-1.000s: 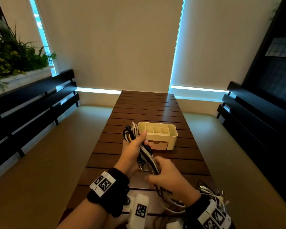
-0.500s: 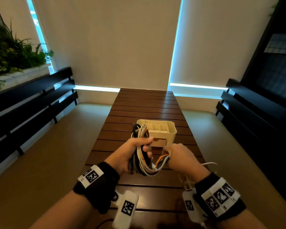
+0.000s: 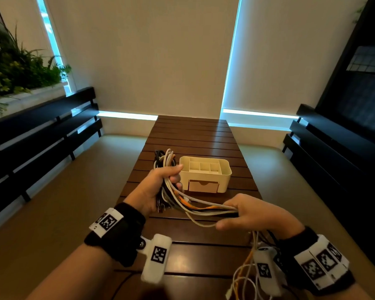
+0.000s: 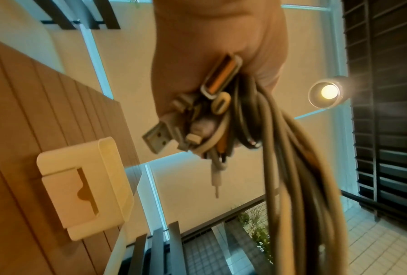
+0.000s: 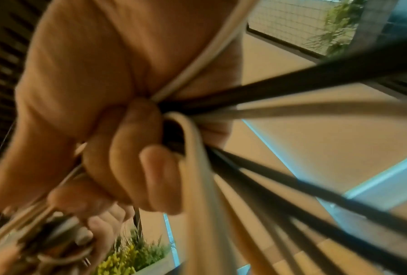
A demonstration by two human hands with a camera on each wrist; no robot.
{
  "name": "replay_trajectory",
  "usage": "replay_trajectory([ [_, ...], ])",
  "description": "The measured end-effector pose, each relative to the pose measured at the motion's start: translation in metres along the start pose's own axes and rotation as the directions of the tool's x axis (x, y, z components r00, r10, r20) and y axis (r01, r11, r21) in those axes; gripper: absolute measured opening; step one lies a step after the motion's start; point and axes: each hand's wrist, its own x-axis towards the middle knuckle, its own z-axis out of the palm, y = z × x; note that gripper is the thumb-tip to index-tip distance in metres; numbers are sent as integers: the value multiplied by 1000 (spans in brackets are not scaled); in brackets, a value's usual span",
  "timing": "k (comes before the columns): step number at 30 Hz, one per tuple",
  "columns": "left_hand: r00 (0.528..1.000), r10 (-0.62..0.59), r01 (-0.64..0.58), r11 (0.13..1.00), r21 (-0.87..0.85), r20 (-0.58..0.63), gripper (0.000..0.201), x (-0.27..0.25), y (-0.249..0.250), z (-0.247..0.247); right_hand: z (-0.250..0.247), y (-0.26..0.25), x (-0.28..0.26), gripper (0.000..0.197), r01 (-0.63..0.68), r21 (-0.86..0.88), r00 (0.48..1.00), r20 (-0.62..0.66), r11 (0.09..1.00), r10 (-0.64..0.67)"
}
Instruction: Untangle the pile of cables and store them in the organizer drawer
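My left hand [image 3: 160, 185] grips a folded bundle of cables [image 3: 167, 165], white, black and orange, just left of the cream organizer [image 3: 205, 173]. Its small drawer [image 3: 202, 186] faces me and looks pushed in. From that fist the strands [image 3: 206, 207] run right into my right hand [image 3: 247, 213], which grips them lower and nearer me. More cable ends [image 3: 245, 276] dangle below my right wrist. In the left wrist view, plug ends [image 4: 212, 119] stick out of my fist, with the organizer [image 4: 84, 186] beside them. The right wrist view shows fingers [image 5: 132, 158] curled round black and white cables [image 5: 256, 115].
The slatted brown table [image 3: 193, 135] runs away from me, with dark benches [image 3: 41, 135] along both sides of the room. A planter with greenery [image 3: 15, 72] sits at the upper left. Pale blinds cover the far wall.
My right hand has pulled away from the left, down and to the right, drawing the cable strands out taut between them. My left hand keeps hold of the bundle beside the organizer.
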Motion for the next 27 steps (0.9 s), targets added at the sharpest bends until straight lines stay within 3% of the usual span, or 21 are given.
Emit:
replay_trajectory([
  [2, 992, -80, 81, 997, -7, 94, 17, 0, -5, 2, 1, -1, 9, 18, -49, -231, 996, -82, 972, 31],
  [5, 960, -233, 208, 965, 163, 154, 10, -2, -20, 8, -2, -10, 19, 19, -126, -548, 984, -173, 827, 35],
  [7, 935, -324, 280, 923, 263, 143, 14, -3, -31, 9, -2, -13, 18, 13, -145, -561, 973, -232, 815, 13],
  [9, 914, -385, 333, 891, 309, 126, 16, -4, -40, 6, -4, -13, 14, 17, -119, -498, 968, -252, 859, -12],
  [13, 899, -420, 362, 872, 328, 124, 18, -7, -53, 1, -4, -8, 12, 17, -67, -452, 980, -198, 890, -27],
  [16, 896, -421, 361, 877, 315, 143, 18, -8, -56, 7, 5, -3, 22, 11, -81, -516, 961, -268, 853, -70],
  [19, 894, -416, 359, 887, 292, 167, 15, -9, -55, 13, 18, 3, 33, 5, -141, -642, 913, -379, 754, -153],
  [22, 895, -425, 371, 877, 306, 135, 16, -11, -54, 20, 32, 13, 42, 30, -229, -706, 828, -503, 671, -247],
  [27, 882, -466, 404, 827, 392, 75, 14, -12, -53, 28, 47, 21, 54, 23, -384, -624, 649, -707, 681, -282],
])
